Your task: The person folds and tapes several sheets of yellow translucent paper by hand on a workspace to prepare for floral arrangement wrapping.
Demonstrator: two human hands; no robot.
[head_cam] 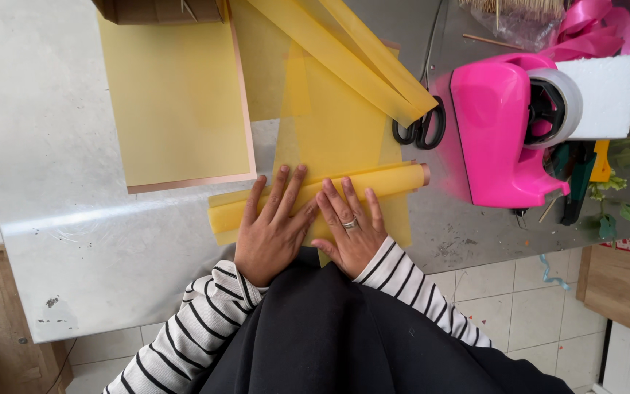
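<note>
A roll of yellow translucent paper (395, 180) lies across the near edge of a grey metal table (74, 219). Both palms press flat on it. My left hand (273, 226) rests on the roll's left half, fingers spread. My right hand (349, 228), with a ring on one finger, lies beside it on the middle of the roll. An unrolled yellow sheet (329, 124) stretches away from the roll toward the table's far side. Neither hand grips anything.
A board covered in yellow paper (173, 102) lies at the left. Black scissors (421, 131) sit right of the sheet. A pink tape dispenser (501, 131) stands at the right, with white foam (607, 95), pink ribbon (592, 29) and green stems (625, 208) behind.
</note>
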